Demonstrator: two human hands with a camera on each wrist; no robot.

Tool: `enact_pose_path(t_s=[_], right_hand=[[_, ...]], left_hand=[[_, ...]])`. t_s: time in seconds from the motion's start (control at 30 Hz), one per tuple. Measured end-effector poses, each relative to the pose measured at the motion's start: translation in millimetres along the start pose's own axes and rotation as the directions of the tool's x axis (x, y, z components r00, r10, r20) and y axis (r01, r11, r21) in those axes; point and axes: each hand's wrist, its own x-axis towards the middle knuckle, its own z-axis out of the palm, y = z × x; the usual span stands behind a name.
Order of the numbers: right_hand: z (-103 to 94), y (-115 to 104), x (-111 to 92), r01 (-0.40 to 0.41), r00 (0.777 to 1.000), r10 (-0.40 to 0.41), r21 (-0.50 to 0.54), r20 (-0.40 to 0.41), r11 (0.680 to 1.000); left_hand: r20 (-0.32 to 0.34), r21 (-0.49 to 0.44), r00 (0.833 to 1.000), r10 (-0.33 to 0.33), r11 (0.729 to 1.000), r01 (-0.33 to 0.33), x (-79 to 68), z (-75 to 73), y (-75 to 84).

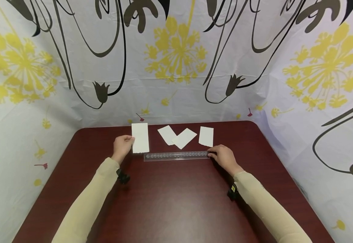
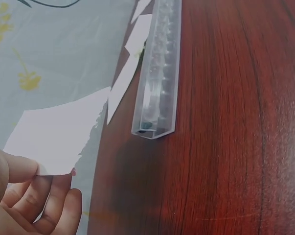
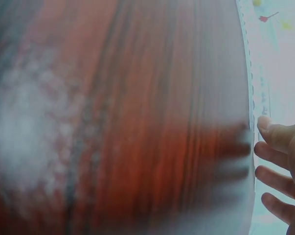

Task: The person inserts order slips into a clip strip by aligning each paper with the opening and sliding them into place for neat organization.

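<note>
In the head view my left hand [image 1: 123, 147] pinches the left edge of a white paper card [image 1: 140, 138], its thumb on one face and fingers behind. The same card [image 2: 59, 134] shows a ragged edge in the left wrist view. A long clear plastic channel [image 1: 176, 155] with a row of round shapes inside lies across the table, right of the card. At the channel's right end is my right hand [image 1: 224, 157], its fingertips at or touching that end. The right wrist view shows the right hand's fingers [image 3: 279, 182] spread and fairly straight.
Two overlapping white cards [image 1: 184, 138] lie behind the channel, and another white card [image 1: 206, 136] lies behind its right end. The dark red table [image 1: 176, 202] meets a patterned cloth [image 1: 176, 101] at its back. Each wrist carries a small black camera [image 1: 232, 192].
</note>
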Motion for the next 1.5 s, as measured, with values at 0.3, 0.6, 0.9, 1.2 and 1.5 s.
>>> enact_pose_path(t_s=[0.3, 0.6, 0.9, 1.2, 1.5], right_hand=[[-2.1, 2.1, 1.0, 0.03, 0.999, -0.03, -0.022, 0.015, 0.999], [-1.2, 4.6, 0.6, 0.031, 0.999, -0.03, -0.028, 0.027, 0.999], [-2.7, 3.4, 1.3, 0.019, 0.999, -0.019, -0.02, 0.032, 1.0], [-0.5, 4.7, 0.7, 0.011, 0.999, -0.01, -0.021, 0.046, 1.0], [-1.2, 3.6, -0.1, 0.014, 0.999, -0.014, -0.013, 0.033, 1.0]], left_hand=[[0.004, -0.013, 0.999, -0.037, 0.999, 0.037, -11.3, -6.7, 1.7], [0.02, 0.011, 0.998, -0.051, 0.999, 0.051, -25.4, -11.7, -3.4], [-0.003, 0.065, 1.0, -0.022, 0.998, 0.022, -32.1, -13.4, -10.9], [-0.029, 0.038, 0.999, -0.038, 0.999, 0.039, -38.4, -17.0, -19.6], [-0.018, 0.045, 0.999, -0.039, 0.998, 0.04, -48.4, -25.4, -26.0]])
